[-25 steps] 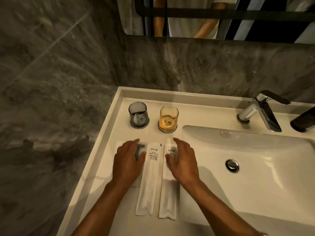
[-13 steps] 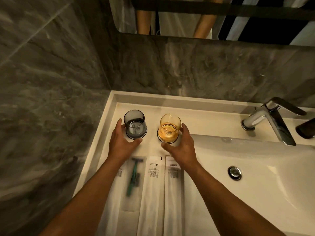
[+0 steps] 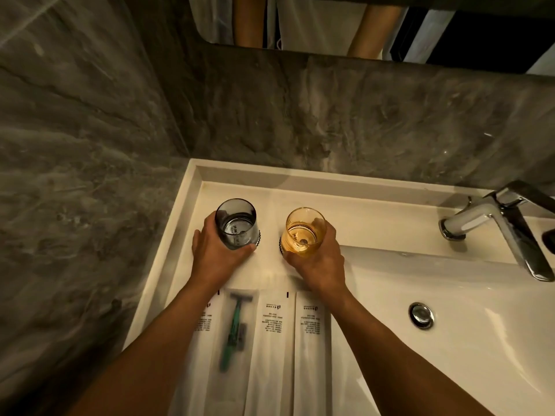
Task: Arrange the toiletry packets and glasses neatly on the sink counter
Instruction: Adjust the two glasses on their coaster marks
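A smoky grey glass stands at the back left of the white sink counter, and my left hand wraps around it. Beside it to the right is an amber glass, gripped by my right hand. Both glasses sit on dark round coasters whose edges peek out. Nearer to me lie three long white toiletry packets side by side: a razor packet with a green razor showing, a middle packet and a right packet. My forearms cover parts of the outer packets.
The basin with its round drain lies to the right, a chrome tap behind it. Grey marble walls close in the left and back. A mirror hangs above, reflecting a person's arms.
My hands left the packets and moved back to the two glasses, closing around them. The view shifted forward, so the packets now lie lower in the frame.
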